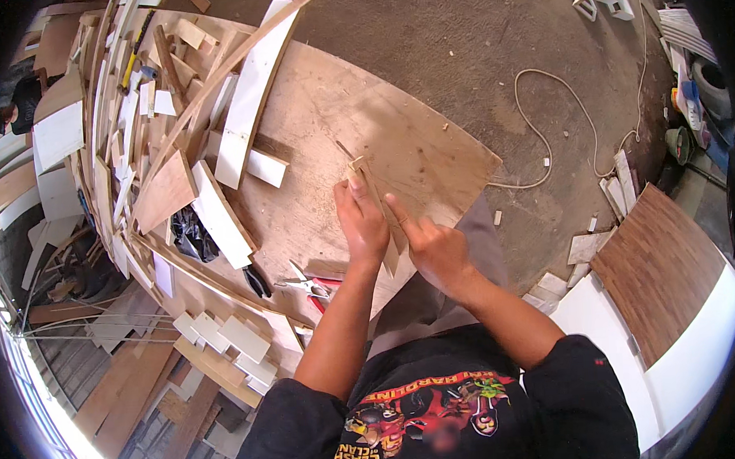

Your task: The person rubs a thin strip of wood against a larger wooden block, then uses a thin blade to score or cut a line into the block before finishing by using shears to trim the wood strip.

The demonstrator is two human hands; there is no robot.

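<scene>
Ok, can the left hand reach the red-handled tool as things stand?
Probably not immediately: the left hand holds a wooden strip. Otherwise the way looks free: the red-handled tool lies beside the left forearm, apparently uncovered.

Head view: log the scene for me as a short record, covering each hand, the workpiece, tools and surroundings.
Left hand: gripping the wood strip
Right hand: index finger extended beside the strip; contact unclear
Workpiece: narrow wood strip, over the plywood tabletop
Tools: red-handled hand tool, near the left forearm
Upper left: jumbled boards, including a long white board
Lower right: brown wood-grain panel
</scene>
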